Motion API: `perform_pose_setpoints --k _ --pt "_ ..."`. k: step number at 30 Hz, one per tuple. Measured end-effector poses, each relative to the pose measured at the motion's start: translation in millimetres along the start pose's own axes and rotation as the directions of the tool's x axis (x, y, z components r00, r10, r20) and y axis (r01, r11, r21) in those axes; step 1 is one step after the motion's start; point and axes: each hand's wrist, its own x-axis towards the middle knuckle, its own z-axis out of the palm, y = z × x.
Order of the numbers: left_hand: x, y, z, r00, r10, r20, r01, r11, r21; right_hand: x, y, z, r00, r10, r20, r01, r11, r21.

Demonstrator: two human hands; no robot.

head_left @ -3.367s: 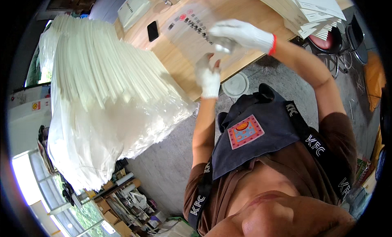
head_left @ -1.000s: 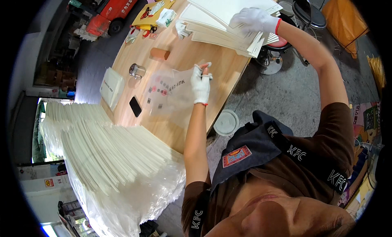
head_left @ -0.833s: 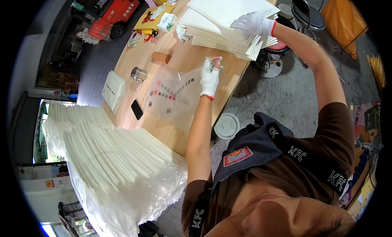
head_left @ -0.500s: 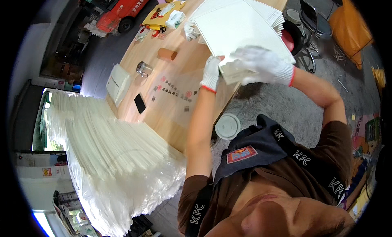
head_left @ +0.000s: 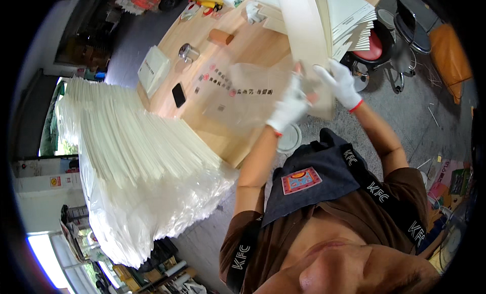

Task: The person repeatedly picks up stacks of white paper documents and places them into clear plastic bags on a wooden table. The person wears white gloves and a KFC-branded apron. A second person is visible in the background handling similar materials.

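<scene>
A tall off-white panel (head_left: 301, 25) stands tilted up over the table's right edge, with thinner pale sheets fanned beside it. My gloved left hand (head_left: 292, 105) is closed on the lower part of the panel; it is blurred, and bare fingertips show past the glove. My gloved right hand (head_left: 343, 84) is at the panel's right side, thumb and fingers apart, the thumb lying against it. Behind is a fanned stack of white panels (head_left: 349, 13). Left of my left hand, a clear printed plastic sleeve (head_left: 253, 86) lies on the wooden table (head_left: 202, 106).
A large stack of pale sheets in clear plastic (head_left: 147, 162) stands at the left. On the table are a phone (head_left: 179, 95), a glass jar (head_left: 188, 53), a brown block (head_left: 221, 37), a white package (head_left: 154, 70) and a spare glove (head_left: 254, 13). Chairs (head_left: 405, 35) stand at right.
The panel that lay on the stack is now raised and tilted steeply. My left hand has come nearer to me and right; my right hand has shifted from over the panel to its side.
</scene>
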Motion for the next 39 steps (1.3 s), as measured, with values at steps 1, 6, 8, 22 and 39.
perform_pose_setpoints --k 1,6,8,22,39 --pt "-1 -7 -20 0.995 -0.103 -0.005 0.093 0.914 -0.395 1 2 -6 0.973 -0.226 -0.044 0.221 0.971 -0.091" --pt "-23 34 -133 0.942 -0.253 -0.220 -0.037 0.573 -0.819 -8 -40 -37 0.715 -0.549 0.432 0.699 0.555 -0.451" --pt "-39 55 -132 0.977 -0.181 -0.115 0.051 0.714 -0.698 -4 -30 -28 0.630 -0.462 0.624 0.776 0.338 -0.532" --pt "-44 40 -30 0.885 0.321 -0.337 -0.193 0.912 0.363 64 104 159 0.750 -0.232 0.619 0.046 0.952 0.301" --pt "-205 -123 -20 0.762 -0.145 -0.632 0.490 0.766 0.416 -15 86 113 0.833 -0.064 0.549 0.517 0.438 -0.735"
